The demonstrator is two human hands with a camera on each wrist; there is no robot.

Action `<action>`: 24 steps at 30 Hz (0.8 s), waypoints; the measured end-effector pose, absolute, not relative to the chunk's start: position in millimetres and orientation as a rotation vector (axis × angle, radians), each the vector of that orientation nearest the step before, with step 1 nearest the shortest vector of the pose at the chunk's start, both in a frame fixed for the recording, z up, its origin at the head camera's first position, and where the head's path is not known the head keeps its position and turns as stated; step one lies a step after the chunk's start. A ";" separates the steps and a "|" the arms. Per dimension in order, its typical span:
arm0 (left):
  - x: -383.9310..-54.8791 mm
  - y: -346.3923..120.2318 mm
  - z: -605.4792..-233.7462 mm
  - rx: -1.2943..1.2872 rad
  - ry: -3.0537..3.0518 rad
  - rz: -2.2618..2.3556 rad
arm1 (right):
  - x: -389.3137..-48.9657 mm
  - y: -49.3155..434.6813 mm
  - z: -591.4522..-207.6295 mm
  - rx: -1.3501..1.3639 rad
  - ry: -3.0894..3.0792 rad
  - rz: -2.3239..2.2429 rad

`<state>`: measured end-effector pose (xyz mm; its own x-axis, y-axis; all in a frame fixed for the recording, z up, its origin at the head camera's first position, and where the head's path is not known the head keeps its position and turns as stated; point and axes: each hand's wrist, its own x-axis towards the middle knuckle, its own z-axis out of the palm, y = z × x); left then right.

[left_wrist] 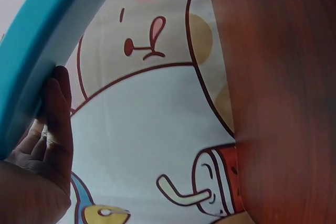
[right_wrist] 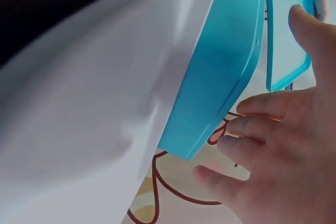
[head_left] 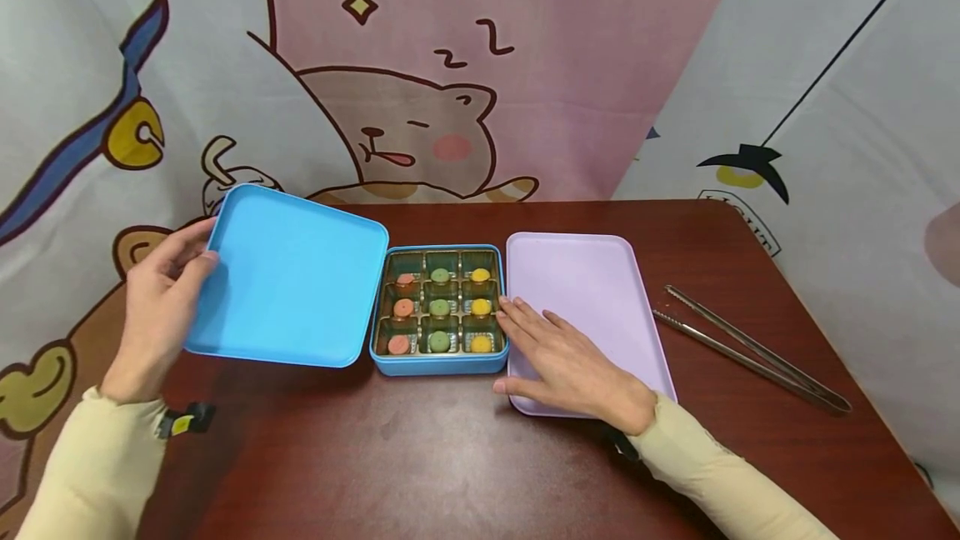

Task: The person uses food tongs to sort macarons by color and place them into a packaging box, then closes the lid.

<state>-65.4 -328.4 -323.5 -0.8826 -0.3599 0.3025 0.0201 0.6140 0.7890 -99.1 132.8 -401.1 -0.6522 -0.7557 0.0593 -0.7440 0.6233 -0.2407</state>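
Observation:
My left hand [head_left: 161,302] grips the left edge of a blue square lid [head_left: 288,277], thumb on the face toward me, and holds it tilted above the table. A blue box [head_left: 438,367] stands in the middle with a gold divided insert in it. Its compartments hold small round pieces in columns: orange-pink [head_left: 403,307], green [head_left: 439,307] and yellow [head_left: 481,307]. My right hand [head_left: 573,365], fingers extended, hovers over a lilac tray [head_left: 577,273], fingertips right at the box's right rim. In the right wrist view the box's side [right_wrist: 215,72] lies beyond the fingers.
Metal tongs [head_left: 757,352] lie to the right of the tray on the brown table [head_left: 435,457]. Behind the table hangs a cloth printed with cartoon animals [head_left: 420,123]. The table's right edge runs close past the tongs.

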 end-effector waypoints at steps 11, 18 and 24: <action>-74.2 -302.5 -312.7 0.151 -2.333 -1.244 | -99.5 128.6 -387.9 -1.302 2.838 -0.435; -83.4 -282.3 -308.7 0.074 -2.245 -1.314 | -100.9 119.2 -376.8 -1.304 2.834 -0.534; -90.3 -267.4 -306.9 0.037 -2.208 -1.364 | -104.6 109.7 -371.3 -1.315 2.821 -0.604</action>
<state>-90.3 -267.4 -306.9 -0.8542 -0.2952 0.4281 0.2508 0.4874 0.8364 -104.6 109.7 -371.3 -0.6557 -0.7323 0.1837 -0.7434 0.5837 -0.3266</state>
